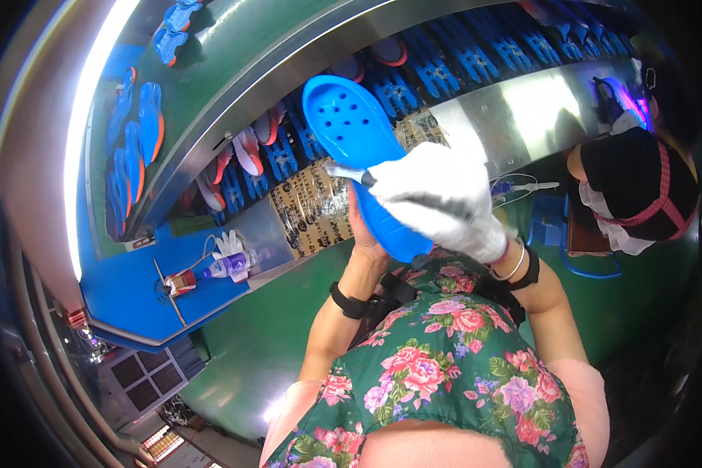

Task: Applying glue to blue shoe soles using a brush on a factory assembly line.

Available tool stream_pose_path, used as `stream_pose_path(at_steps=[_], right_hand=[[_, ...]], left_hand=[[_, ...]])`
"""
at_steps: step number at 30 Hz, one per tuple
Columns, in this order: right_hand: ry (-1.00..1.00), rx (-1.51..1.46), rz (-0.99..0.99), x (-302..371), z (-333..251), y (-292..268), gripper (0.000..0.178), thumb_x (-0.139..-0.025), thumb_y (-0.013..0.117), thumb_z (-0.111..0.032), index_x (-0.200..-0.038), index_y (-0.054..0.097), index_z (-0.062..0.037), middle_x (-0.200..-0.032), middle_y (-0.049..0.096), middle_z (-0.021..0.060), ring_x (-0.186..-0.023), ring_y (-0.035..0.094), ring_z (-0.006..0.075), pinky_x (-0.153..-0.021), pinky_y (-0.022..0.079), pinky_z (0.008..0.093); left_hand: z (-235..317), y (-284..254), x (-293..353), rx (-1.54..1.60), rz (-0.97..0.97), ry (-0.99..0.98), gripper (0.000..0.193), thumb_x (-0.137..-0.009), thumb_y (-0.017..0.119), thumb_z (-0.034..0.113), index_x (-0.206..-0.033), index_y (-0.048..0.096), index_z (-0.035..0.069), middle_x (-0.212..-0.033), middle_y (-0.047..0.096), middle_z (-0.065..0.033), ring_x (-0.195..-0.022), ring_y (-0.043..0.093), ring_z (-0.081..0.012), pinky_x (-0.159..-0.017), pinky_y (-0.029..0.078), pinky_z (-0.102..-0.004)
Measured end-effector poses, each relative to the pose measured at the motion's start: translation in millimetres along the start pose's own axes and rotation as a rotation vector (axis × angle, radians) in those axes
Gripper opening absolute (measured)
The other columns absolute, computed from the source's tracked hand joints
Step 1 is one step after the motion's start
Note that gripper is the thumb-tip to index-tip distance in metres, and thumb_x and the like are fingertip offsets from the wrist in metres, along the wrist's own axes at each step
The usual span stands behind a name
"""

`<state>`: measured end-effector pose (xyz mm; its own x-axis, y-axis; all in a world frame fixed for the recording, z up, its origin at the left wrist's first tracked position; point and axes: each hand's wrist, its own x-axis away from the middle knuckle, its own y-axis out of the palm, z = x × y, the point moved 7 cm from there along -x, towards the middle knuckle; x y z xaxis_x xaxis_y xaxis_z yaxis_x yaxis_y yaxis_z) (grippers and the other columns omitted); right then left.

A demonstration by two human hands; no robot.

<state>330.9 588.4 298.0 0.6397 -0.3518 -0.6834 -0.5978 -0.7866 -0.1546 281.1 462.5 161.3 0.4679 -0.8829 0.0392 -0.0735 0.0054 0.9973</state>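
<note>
A bright blue shoe sole point(349, 117), with several dark holes in its broad upper end, is held tilted in front of me. My left hand point(368, 228), bare, grips its left edge from below, with part of the fingers hidden behind it. Across the sole's middle lies my right hand point(441, 195) in a white glove. Its closed fingers hold a small slim tool point(347, 171) with a pale tip and a dark collar. The tip points left over the sole's edge. Whether the tool touches the sole, I cannot tell.
Behind the sole runs a conveyor line with blue racks point(437, 74) and red-and-white soles point(248, 150). Blue-and-orange soles point(151, 121) rest on an upper green belt. A blue side table point(125, 288) bears a bottle point(228, 265) and gloves. Another person point(639, 187) sits at right.
</note>
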Motion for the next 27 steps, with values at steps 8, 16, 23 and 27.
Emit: stream_pose_path(at_steps=[8,16,23,27], right_hand=[[-0.108,0.2,-0.092,11,-17,7,0.026,-0.079,0.078,-0.005,-0.105,0.079,-0.0079,-0.108,0.076,0.0126,-0.096,0.073,0.0246,-0.083,0.058,0.0378],[-0.025,0.041,-0.009,16,1,-2,0.026,-0.081,0.079,-0.01,-0.107,0.078,-0.0111,-0.106,0.076,0.0088,-0.091,0.073,0.027,-0.087,0.057,0.0404],[0.014,-0.139,-0.188,29,-13,19,0.022,-0.08,0.08,-0.01,-0.102,0.077,-0.012,-0.101,0.076,0.0077,-0.092,0.073,0.0265,-0.082,0.058,0.0375],[0.009,-0.023,-0.105,24,-7,12,0.022,-0.083,0.077,-0.01,-0.104,0.077,-0.0114,-0.105,0.076,0.0085,-0.095,0.072,0.0269,-0.084,0.058,0.0388]], left_hand=[[6,16,-20,-0.013,0.011,-0.002,0.094,-0.095,0.045,0.076,-0.159,0.029,0.01,-0.153,0.046,-0.0209,-0.139,0.048,-0.0387,-0.116,0.039,-0.0551],[18,17,-23,-0.177,0.101,0.093,0.104,-0.088,0.049,0.082,-0.158,0.029,0.008,-0.15,0.049,-0.0211,-0.138,0.048,-0.0413,-0.116,0.038,-0.0583],[28,18,-21,-0.305,0.0,0.0,0.101,-0.087,0.055,0.079,-0.154,0.036,0.007,-0.148,0.052,-0.0168,-0.136,0.049,-0.0433,-0.112,0.042,-0.062],[33,20,-20,-0.253,0.166,0.116,0.103,-0.087,0.055,0.08,-0.155,0.034,0.006,-0.149,0.051,-0.017,-0.133,0.05,-0.0448,-0.111,0.042,-0.0634]])
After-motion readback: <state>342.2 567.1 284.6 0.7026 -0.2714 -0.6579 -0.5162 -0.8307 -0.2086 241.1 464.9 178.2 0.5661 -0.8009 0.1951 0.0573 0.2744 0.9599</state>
